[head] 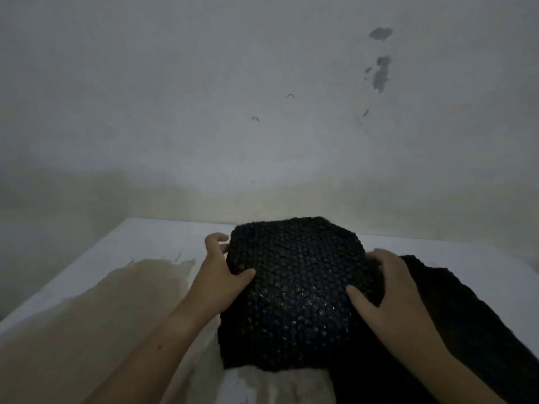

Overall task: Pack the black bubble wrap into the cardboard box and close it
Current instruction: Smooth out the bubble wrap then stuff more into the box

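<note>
A folded bundle of black bubble wrap [294, 287] sits in front of me on the white table [122, 249]. My left hand [221, 272] grips its left edge, thumb on top and fingers curled round the side. My right hand [388, 290] grips its right edge the same way. More of the black sheet [466, 322] trails off to the right under my right forearm. No cardboard box can be seen.
A tan, worn patch [110, 301] covers the table's near left part. The table's far edge meets a stained, pale wall [262, 112]. The scene is dim.
</note>
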